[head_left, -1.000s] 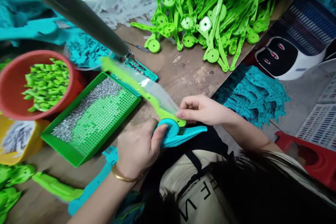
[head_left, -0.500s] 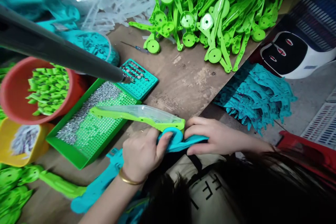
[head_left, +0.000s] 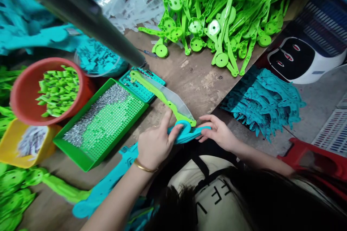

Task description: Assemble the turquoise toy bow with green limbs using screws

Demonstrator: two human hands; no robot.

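Observation:
My left hand point(head_left: 155, 142) is closed around a turquoise plastic part point(head_left: 184, 130) with a round hub, its thumb lying on the hub. From the hub a bright green arm point(head_left: 159, 95) with a clear plastic blade point(head_left: 176, 99) slants up and left over the bench. My right hand point(head_left: 218, 131) pinches the part's narrow right end with bent fingers; the fingertips are partly hidden. Under my left wrist runs a long turquoise piece point(head_left: 108, 184), meeting a green arm point(head_left: 63, 189) at its lower end; whether it joins the held part cannot be seen.
A dark rod-shaped tool point(head_left: 108, 32) slants down to a turquoise tray point(head_left: 159, 83). A green basket of screws point(head_left: 116, 126), red bowl point(head_left: 18, 94) and yellow container point(head_left: 8, 144) stand left. Green parts point(head_left: 222, 21) pile up behind; turquoise parts point(head_left: 265, 101) are stacked right.
The green arm with the clear blade has swung upward, from nearly level to a steep slant, its far end now over the turquoise tray. My right hand has shifted slightly and loosened its fingers.

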